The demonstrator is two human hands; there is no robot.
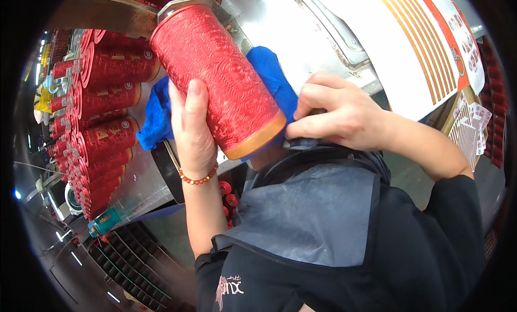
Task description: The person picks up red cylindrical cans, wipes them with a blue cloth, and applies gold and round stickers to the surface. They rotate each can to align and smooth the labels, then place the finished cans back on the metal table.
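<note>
A large red cylinder with an embossed swirling surface and a gold band at its near end lies tilted in front of me. My left hand grips its left side, the thumb pressed along the red surface. Beside the gold band, my right hand is closed, fingers curled in a pinch. Something small and dark shows between those fingers, but its kind is unclear. Blue cloth spreads beneath the cylinder and shows on both sides of it. The cylinder's far end meets a pale, angular piece.
Rows of red bottles with clear necks stand along the left. A curved brown bar crosses the upper left. To the right lies a white sheet with gold strips. A metal frame lies on the bench, and a teal container sits lower left.
</note>
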